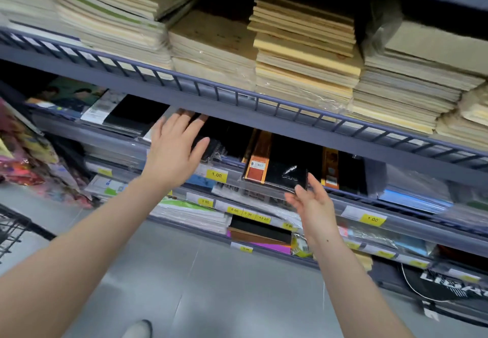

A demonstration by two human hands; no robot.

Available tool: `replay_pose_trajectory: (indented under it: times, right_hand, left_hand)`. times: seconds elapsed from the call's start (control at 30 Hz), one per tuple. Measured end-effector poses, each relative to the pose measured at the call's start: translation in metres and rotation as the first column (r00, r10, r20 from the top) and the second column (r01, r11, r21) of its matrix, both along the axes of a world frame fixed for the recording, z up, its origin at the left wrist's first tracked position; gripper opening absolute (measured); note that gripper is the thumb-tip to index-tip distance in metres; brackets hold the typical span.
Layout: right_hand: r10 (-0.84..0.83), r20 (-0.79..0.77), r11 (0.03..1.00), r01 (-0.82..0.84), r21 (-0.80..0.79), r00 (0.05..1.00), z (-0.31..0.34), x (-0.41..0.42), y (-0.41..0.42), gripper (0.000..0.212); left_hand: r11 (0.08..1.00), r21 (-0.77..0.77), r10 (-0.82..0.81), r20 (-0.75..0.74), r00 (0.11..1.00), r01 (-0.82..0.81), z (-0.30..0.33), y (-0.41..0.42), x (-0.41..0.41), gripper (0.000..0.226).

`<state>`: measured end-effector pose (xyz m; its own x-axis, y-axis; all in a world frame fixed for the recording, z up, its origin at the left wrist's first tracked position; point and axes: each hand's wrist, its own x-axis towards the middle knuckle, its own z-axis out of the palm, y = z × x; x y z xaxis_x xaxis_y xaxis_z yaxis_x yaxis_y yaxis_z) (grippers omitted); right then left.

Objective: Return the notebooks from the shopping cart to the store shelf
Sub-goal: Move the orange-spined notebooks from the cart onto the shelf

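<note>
My left hand (175,147) reaches into the second shelf (232,179), fingers straight and spread, over black notebooks (224,139) lying there. My right hand (311,203) hovers just below the front corner of a black notebook with a brown spine band (280,168) that lies on the same shelf; its fingers are relaxed and its thumb is near the notebook's corner. Whether it touches is unclear. A corner of the black wire shopping cart (13,229) shows at the far left.
The shelf above (237,97), with a railed front, carries tall stacks of cream and tan notebooks (303,47). Lower shelves hold wrapped paper goods behind yellow price tags (216,175). Colourful packets (23,163) hang at left. Grey floor lies below, with my shoe (140,329).
</note>
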<state>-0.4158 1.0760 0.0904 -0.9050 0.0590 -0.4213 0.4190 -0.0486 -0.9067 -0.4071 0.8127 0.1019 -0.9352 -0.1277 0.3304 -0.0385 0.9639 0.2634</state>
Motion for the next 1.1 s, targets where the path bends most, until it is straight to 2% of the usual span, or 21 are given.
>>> replay_pose_trajectory:
  times: [0.07, 0.13, 0.23, 0.3, 0.37, 0.47, 0.57, 0.63, 0.8, 0.9, 0.97, 1.1]
  right_hand:
    - [-0.021, 0.000, 1.000, 0.021, 0.005, 1.000, -0.002, -0.015, -0.009, 0.053]
    - [-0.025, -0.011, 0.999, 0.026, 0.033, 1.000, -0.004, -0.030, -0.017, 0.054]
    - [0.042, -0.065, 0.955, -0.021, 0.295, 0.997, -0.005, -0.046, -0.023, 0.054]
    - [0.153, -0.094, 0.838, -0.078, 0.541, 0.984, -0.007, -0.051, -0.022, 0.054]
    - [0.224, -0.092, 0.718, -0.101, 0.688, 0.970, -0.011, -0.053, -0.021, 0.053]
    - [0.255, -0.028, 0.592, -0.133, 0.795, 0.967, -0.014, -0.054, -0.025, 0.052]
    - [0.251, 0.071, 0.378, -0.166, 0.911, 0.965, -0.011, -0.050, -0.028, 0.047]
    - [0.237, 0.100, 0.324, -0.176, 0.930, 0.966, -0.008, -0.051, -0.030, 0.043]
    - [0.244, 0.145, 0.301, -0.216, 0.929, 0.959, -0.006, -0.052, -0.029, 0.043]
    - [0.316, 0.173, 0.386, -0.293, 0.875, 0.933, -0.004, -0.050, -0.022, 0.051]
    - [0.388, 0.202, 0.427, -0.370, 0.825, 0.899, 0.005, -0.042, -0.016, 0.058]
    - [0.500, 0.223, 0.393, -0.449, 0.803, 0.837, 0.042, -0.017, 0.000, 0.063]
  left_hand:
    - [0.999, -0.030, -0.027, 0.149, 0.988, 0.032, -0.017, -0.005, -0.004, 0.061]
    - [0.999, -0.027, -0.025, 0.172, 0.985, 0.031, -0.031, -0.005, -0.003, 0.064]
    - [1.000, 0.014, 0.004, 0.177, 0.984, -0.006, -0.033, -0.006, -0.003, 0.065]
    - [1.000, 0.015, 0.006, 0.161, 0.987, -0.009, -0.033, -0.006, -0.003, 0.064]
    - [1.000, 0.011, 0.007, 0.156, 0.988, -0.009, -0.034, -0.005, -0.003, 0.063]
    - [1.000, 0.005, 0.006, 0.153, 0.988, -0.007, -0.034, -0.005, -0.002, 0.063]
    - [1.000, 0.011, 0.010, 0.145, 0.989, -0.012, -0.035, -0.005, -0.003, 0.062]
    - [1.000, 0.015, 0.010, 0.138, 0.990, -0.012, -0.035, -0.005, -0.003, 0.063]
    - [1.000, 0.009, 0.011, 0.181, 0.983, -0.013, -0.029, -0.004, -0.002, 0.063]
    - [0.999, -0.047, 0.017, 0.282, 0.959, -0.004, -0.017, -0.004, -0.008, 0.050]
    - [0.995, -0.094, 0.022, 0.369, 0.929, 0.014, -0.001, -0.003, -0.012, 0.049]
    - [0.992, -0.105, -0.015, 0.421, 0.907, 0.066, 0.035, 0.008, 0.000, 0.056]
